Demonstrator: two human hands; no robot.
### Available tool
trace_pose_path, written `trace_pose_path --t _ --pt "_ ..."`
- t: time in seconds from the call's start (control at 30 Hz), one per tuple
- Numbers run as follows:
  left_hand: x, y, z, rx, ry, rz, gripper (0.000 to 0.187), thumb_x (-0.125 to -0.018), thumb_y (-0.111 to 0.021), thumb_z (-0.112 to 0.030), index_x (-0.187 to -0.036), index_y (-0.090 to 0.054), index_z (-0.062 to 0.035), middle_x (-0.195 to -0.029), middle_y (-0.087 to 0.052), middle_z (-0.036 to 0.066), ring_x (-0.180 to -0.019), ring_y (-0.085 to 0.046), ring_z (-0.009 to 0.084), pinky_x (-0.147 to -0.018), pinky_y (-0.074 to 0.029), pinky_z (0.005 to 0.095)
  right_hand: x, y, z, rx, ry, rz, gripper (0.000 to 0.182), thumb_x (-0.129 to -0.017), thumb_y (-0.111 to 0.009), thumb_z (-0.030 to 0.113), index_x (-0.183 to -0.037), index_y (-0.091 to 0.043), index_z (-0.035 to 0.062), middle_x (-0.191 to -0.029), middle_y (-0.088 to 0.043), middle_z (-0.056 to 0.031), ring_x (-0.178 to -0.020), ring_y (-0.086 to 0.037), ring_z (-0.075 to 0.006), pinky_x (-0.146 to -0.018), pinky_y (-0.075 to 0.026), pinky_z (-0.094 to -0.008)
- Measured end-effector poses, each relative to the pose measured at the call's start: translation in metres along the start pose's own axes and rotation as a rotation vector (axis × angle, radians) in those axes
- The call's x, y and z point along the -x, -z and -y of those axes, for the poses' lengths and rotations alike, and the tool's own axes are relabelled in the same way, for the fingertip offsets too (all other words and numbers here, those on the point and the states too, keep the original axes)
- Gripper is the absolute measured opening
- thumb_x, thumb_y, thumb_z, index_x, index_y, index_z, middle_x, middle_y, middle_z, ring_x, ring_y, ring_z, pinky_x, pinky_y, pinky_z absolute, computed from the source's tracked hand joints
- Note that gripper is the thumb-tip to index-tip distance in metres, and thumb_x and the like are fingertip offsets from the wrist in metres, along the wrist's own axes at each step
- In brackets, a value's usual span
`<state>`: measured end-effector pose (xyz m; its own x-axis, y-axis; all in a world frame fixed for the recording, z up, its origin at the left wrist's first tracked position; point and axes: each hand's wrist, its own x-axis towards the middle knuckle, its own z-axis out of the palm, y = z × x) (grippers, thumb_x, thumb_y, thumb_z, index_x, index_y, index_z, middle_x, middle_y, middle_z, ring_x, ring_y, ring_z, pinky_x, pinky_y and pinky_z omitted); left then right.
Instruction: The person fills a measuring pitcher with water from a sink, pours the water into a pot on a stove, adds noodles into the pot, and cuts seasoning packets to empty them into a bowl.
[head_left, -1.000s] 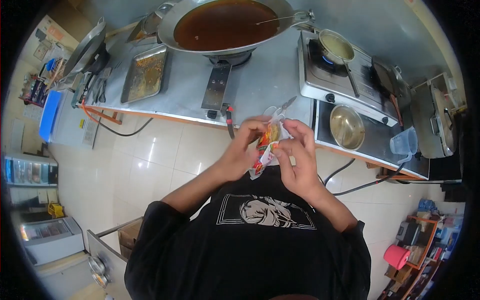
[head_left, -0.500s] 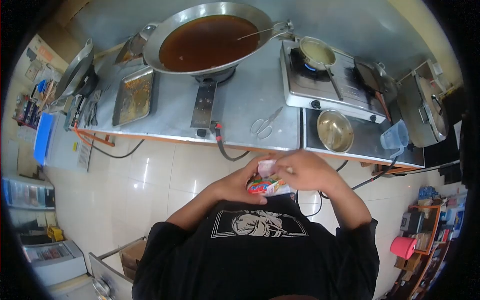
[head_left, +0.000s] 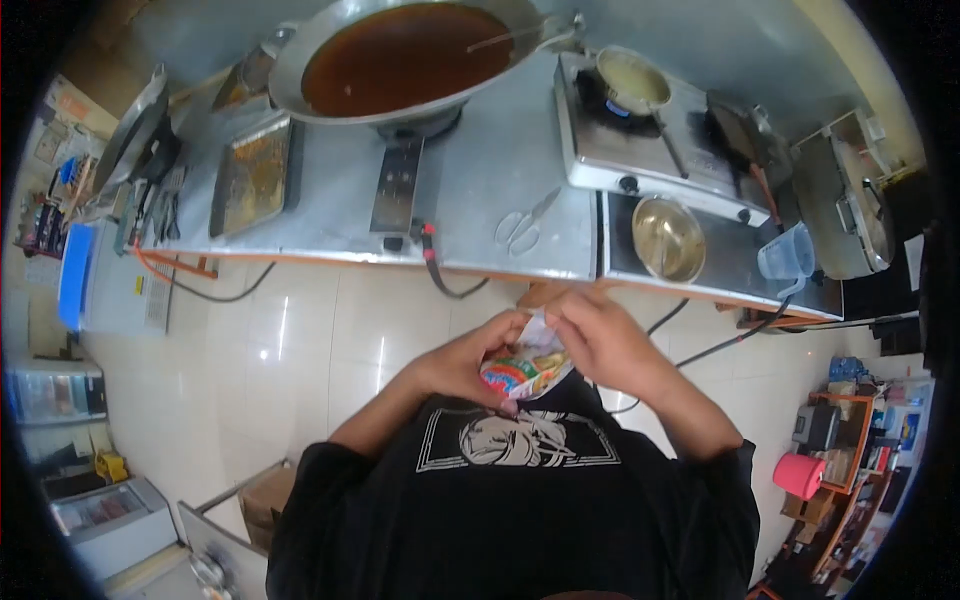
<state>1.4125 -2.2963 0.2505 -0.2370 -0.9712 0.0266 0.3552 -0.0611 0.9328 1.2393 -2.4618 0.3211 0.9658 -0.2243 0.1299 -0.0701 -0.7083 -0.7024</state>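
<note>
Close in front of my chest is a colourful printed food packet (head_left: 522, 372), red, green and white, with a pale flap at its top. My left hand (head_left: 470, 362) is wrapped round its left side, thumb along the lower edge. At the top right, the fingers of my right hand (head_left: 600, 340) pinch the pale flap. What is inside the packet does not show. On the counter ahead of my hands lie white-handled scissors (head_left: 520, 232), and a steel bowl (head_left: 668, 240) stands to their right.
A large wok (head_left: 290, 95) of brown liquid sits on a burner at the back. Right of it, a small pan (head_left: 632, 82) stands over a blue flame on the gas stove (head_left: 590, 165). A metal tray (head_left: 250, 185) is left, a clear measuring jug (head_left: 787, 255) right.
My right hand has pulled the packet's pale flap upward, so more of the flap shows. The packet has tilted in my left hand. The view has shifted slightly.
</note>
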Motion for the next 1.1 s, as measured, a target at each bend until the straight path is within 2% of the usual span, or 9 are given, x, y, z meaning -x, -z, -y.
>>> trace_pose_path --t 0.03,0.17,0.27,0.4,0.43,0.53,0.7,1.0,1.1 --pt "0.000 0.002 0.005 -0.011 -0.007 0.008 0.100 -0.067 -0.091 -0.006 -0.147 -0.030 -0.0026 -0.136 -0.050 0.010 -0.126 -0.051 0.0181 -0.108 -0.041 0.0339 0.000 0.005 0.006 -0.050 -0.003 0.017 0.010 -0.090 -0.060 0.001 -0.100 -0.062 0.0045 -0.117 -0.058 -0.0192 -0.095 -0.064 -0.0382 -0.079 -0.052 -0.0426" --pt "0.007 0.003 0.006 -0.104 0.080 -0.010 0.116 -0.055 -0.097 -0.012 -0.149 -0.029 -0.0045 -0.139 -0.044 0.009 -0.129 -0.048 0.0207 -0.110 -0.042 0.0366 0.002 0.010 0.009 -0.077 0.091 0.226 0.016 -0.088 -0.063 0.003 -0.102 -0.068 0.0076 -0.117 -0.055 -0.0187 -0.098 -0.064 -0.0378 -0.085 -0.053 -0.0437" --pt "0.009 0.006 0.006 -0.264 0.016 0.036 0.118 -0.051 -0.099 -0.017 -0.147 -0.032 -0.0044 -0.139 -0.045 0.010 -0.129 -0.049 0.0222 -0.110 -0.042 0.0369 0.001 0.011 0.020 -0.063 -0.020 0.278 0.017 -0.089 -0.064 0.008 -0.105 -0.070 0.0095 -0.117 -0.054 -0.0189 -0.099 -0.063 -0.0375 -0.086 -0.053 -0.0440" --pt "0.007 0.003 0.002 -0.246 0.014 0.029 0.119 -0.047 -0.100 -0.019 -0.146 -0.035 -0.0033 -0.136 -0.048 0.010 -0.125 -0.053 0.0224 -0.107 -0.046 0.0363 -0.014 0.027 0.014 -0.098 -0.123 0.557 0.019 -0.091 -0.070 0.020 -0.104 -0.072 0.0064 -0.107 -0.055 -0.0182 -0.097 -0.062 -0.0345 -0.084 -0.049 -0.0428" --pt "0.005 0.003 0.000 -0.242 0.041 0.042 0.116 -0.048 -0.100 -0.019 -0.144 -0.037 -0.0033 -0.134 -0.048 0.010 -0.124 -0.054 0.0221 -0.106 -0.047 0.0361 -0.019 0.025 0.005 -0.167 -0.099 0.604 0.027 -0.090 -0.073 0.028 -0.105 -0.074 0.0065 -0.097 -0.059 -0.0164 -0.094 -0.063 -0.0325 -0.083 -0.048 -0.0418" --pt "0.000 0.007 -0.003 -0.237 0.105 0.098 0.107 -0.049 -0.100 -0.018 -0.136 -0.042 -0.0029 -0.130 -0.049 0.009 -0.120 -0.057 0.0215 -0.103 -0.049 0.0355 -0.038 0.020 -0.011 -0.246 -0.130 0.792 0.029 -0.089 -0.075 0.029 -0.106 -0.075 0.0060 -0.091 -0.064 -0.0117 -0.087 -0.063 -0.0236 -0.078 -0.048 -0.0351" --pt "-0.009 0.015 0.000 -0.171 0.111 0.169 0.096 -0.048 -0.102 -0.021 -0.125 -0.046 -0.0015 -0.121 -0.051 0.009 -0.117 -0.058 0.0214 -0.103 -0.050 0.0356 -0.048 0.012 -0.024 -0.315 -0.179 0.864 0.029 -0.088 -0.076 0.027 -0.109 -0.076 0.0077 -0.090 -0.068 -0.0126 -0.084 -0.064 -0.0227 -0.076 -0.048 -0.0334" --pt "-0.011 0.021 0.017 0.012 0.161 0.153 0.118 -0.050 -0.102 -0.029 -0.141 -0.034 0.0020 -0.138 -0.047 0.016 -0.129 -0.051 0.0243 -0.111 -0.038 0.0375 -0.038 -0.001 -0.021 -0.075 0.042 0.713 0.020 -0.087 -0.067 0.015 -0.104 -0.073 0.0051 -0.097 -0.056 -0.0141 -0.099 -0.059 -0.0303 -0.085 -0.048 -0.0369" --pt "-0.013 0.025 0.023 0.026 0.112 0.153 0.109 -0.057 -0.098 -0.029 -0.140 -0.036 0.0028 -0.129 -0.055 0.013 -0.128 -0.050 0.0217 -0.111 -0.037 0.0339 -0.036 -0.007 -0.024 -0.019 0.061 0.635 0.016 -0.087 -0.064 0.012 -0.099 -0.073 0.0047 -0.104 -0.053 -0.0156 -0.103 -0.058 -0.0305 -0.089 -0.048 -0.0369"
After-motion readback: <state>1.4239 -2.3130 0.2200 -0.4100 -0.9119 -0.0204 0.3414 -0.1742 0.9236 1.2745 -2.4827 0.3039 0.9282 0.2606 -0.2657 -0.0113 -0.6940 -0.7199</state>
